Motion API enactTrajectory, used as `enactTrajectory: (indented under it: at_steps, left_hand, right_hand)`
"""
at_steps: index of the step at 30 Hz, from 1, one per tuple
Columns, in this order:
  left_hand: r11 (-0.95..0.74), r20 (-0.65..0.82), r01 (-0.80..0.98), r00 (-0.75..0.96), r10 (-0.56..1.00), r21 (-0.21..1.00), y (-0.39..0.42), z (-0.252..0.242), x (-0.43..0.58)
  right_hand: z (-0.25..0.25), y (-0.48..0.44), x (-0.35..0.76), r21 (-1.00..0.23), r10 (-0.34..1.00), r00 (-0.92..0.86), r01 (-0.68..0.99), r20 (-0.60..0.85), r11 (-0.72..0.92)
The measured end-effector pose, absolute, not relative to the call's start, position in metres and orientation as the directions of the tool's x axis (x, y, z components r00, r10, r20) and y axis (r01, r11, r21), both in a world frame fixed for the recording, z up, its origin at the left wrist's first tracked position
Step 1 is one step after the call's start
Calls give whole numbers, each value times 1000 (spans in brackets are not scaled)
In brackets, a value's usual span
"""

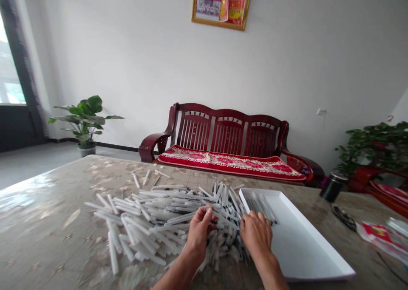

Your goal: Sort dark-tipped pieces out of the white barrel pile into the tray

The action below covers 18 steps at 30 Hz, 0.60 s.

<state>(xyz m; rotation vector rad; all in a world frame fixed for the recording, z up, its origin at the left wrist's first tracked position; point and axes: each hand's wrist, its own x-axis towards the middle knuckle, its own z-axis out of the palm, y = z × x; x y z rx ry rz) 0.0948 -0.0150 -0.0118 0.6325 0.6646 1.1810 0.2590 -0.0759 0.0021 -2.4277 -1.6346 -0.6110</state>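
Note:
A wide heap of slim pens [145, 230], with frosted whitish barrels and some dark parts, lies on the table. Over its right half is my left hand [199, 232], thumb and fingers pinched together; what they hold is too small to make out. My right hand [257, 234] bends down at the heap's right edge, beside the tray's left wall. Its fingers are curled and their tips are hidden, so anything held there does not show. In the far left corner of the shallow white tray [306, 247], several pens with dark tips [263, 207] lie side by side.
The patterned table [47, 222] stretches to the left. Right of the tray are a black cylinder [333, 187], a dark cable [343, 218] and red-and-clear plastic packaging [381, 235]. Behind stand a wooden bench [228, 133] and a potted plant [87, 118].

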Motion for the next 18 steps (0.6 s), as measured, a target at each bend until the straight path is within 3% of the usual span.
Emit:
enactTrajectory:
  at_steps: [7,11,15,18]
  left_hand:
    - [329,-208,-702,256,944,631,-14,-11,97]
    - [328,-264,-752,210,941,572,-8,-5,95]
    - [282,-228,-778,182,956,561,-3,-2,91]
    - [198,-151,-734,131,980,649,1,-5,89]
  right_hand:
    - [14,-94,264,82,761,288,910,581,-407]
    - [14,-102,277,-22,697,269,940,665,-341]
    - [8,-102,284,-355,613,335,930,716,-93]
    - [2,-99,280,-644,595,470,757,652,108]
